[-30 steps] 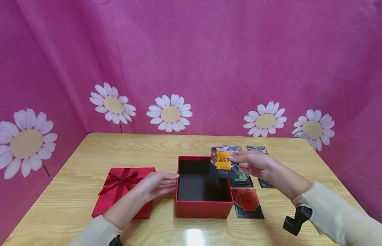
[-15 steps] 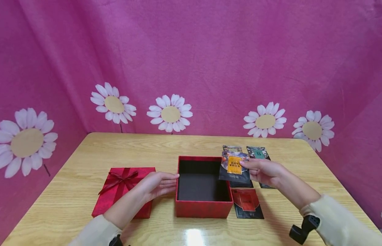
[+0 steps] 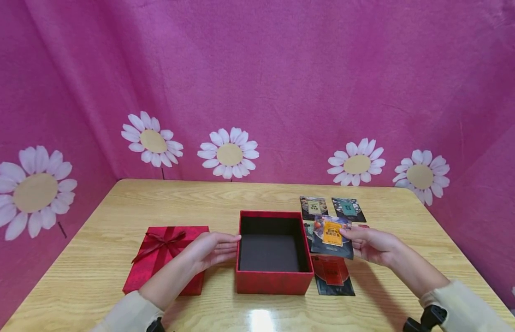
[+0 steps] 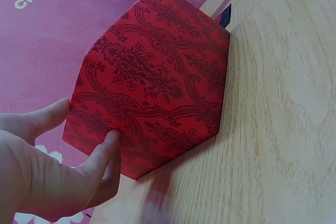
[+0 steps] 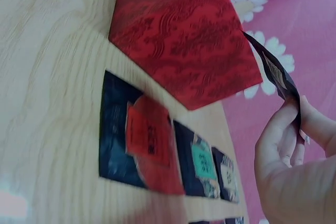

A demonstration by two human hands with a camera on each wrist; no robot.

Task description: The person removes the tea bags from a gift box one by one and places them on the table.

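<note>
A red patterned gift box point(image 3: 275, 282) with a black inside stands without its lid in the middle of the table. My left hand point(image 3: 213, 250) touches its left wall with extended fingers; in the left wrist view the fingertips point(image 4: 113, 136) rest against that wall. My right hand point(image 3: 373, 244) pinches the right edge of a dark sachet point(image 3: 332, 236) with an orange label, between thumb and fingers. The sachet is held above the table, right of the box, and overlaps a green-labelled sachet point(image 5: 202, 162) and a red sachet point(image 3: 334, 276) lying there.
Left of the box lies a red lid point(image 3: 157, 258) with a ribbon bow, partly behind my left forearm. Two more dark sachets, one with a pale label point(image 3: 314, 208) and one teal-labelled sachet point(image 3: 348, 210), lie towards the back right. A pink flowered curtain point(image 3: 282, 92) hangs behind the table.
My right hand has carried the orange-labelled sachet from over the box's right side to the right and nearer to me, uncovering the sachets behind. My left hand stays at the box.
</note>
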